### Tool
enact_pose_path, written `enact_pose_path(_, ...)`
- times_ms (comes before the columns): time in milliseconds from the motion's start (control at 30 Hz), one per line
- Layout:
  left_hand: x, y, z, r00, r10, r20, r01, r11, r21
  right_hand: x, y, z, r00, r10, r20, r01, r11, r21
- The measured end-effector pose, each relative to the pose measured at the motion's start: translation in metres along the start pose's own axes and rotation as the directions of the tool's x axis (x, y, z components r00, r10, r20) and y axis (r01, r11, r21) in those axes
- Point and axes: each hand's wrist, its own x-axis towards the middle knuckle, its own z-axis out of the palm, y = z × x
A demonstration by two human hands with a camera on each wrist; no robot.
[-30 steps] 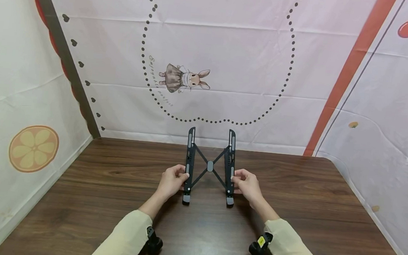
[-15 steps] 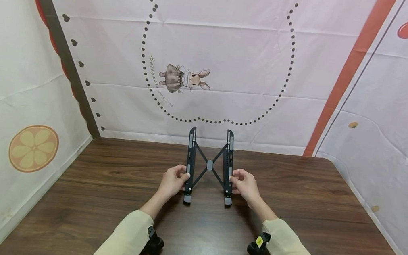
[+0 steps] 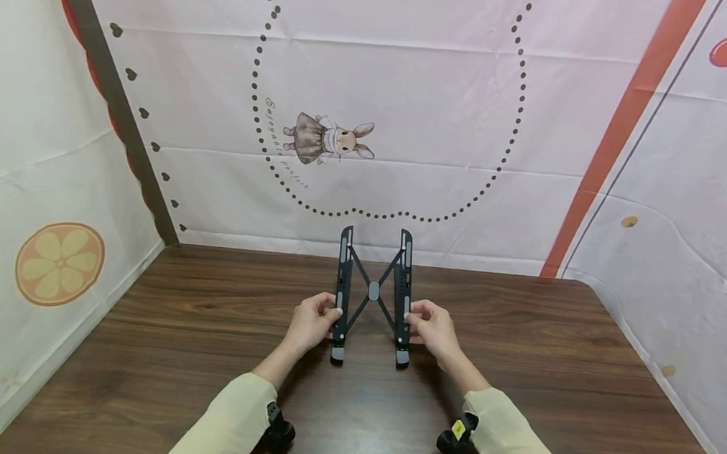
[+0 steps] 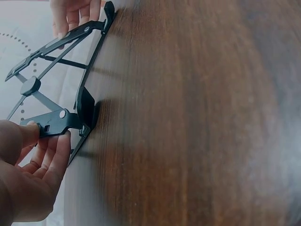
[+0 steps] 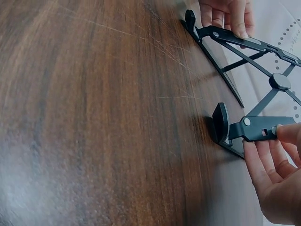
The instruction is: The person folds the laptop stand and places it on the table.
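A black folding stand (image 3: 374, 291) with two long side arms joined by crossed bars stands on the wooden table. The left hand (image 3: 313, 321) pinches its left arm near the front, thumb on top and fingers beneath. On the opposite side, the right hand (image 3: 435, 332) grips the right arm the same way. In the left wrist view the left hand (image 4: 33, 174) holds the stand (image 4: 51, 123) close to its upturned front lip. The right wrist view has the right hand (image 5: 277, 174) on the other arm of the stand (image 5: 258, 128), thumb over it.
The brown wooden table (image 3: 196, 356) reaches back to a printed cloth wall (image 3: 425, 117) just behind the stand. More patterned cloth hangs at the left and right sides. Small black cameras are strapped at both wrists, near the cream sleeves (image 3: 223, 417).
Both hands have moved closer together, the right hand leftward and the left hand slightly rightward. The stand's two arms have come nearer each other, and its crossed bars stand more steeply.
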Motion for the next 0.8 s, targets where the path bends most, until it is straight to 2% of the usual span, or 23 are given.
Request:
enact_pose_path(467,0.0,0.001,0.004,1.0,0.021,-0.004,-0.021,0.999,0.028,-0.001,-0.002,0.011,1.0,-0.009,-0.001,0.009,1.0,0.019)
enact_pose_path(800,0.001,0.001,0.007,1.0,0.004,-0.003,-0.004,1.0,0.015,-0.001,-0.004,0.016,1.0,-0.018,0.001,0.018,1.0,-0.001)
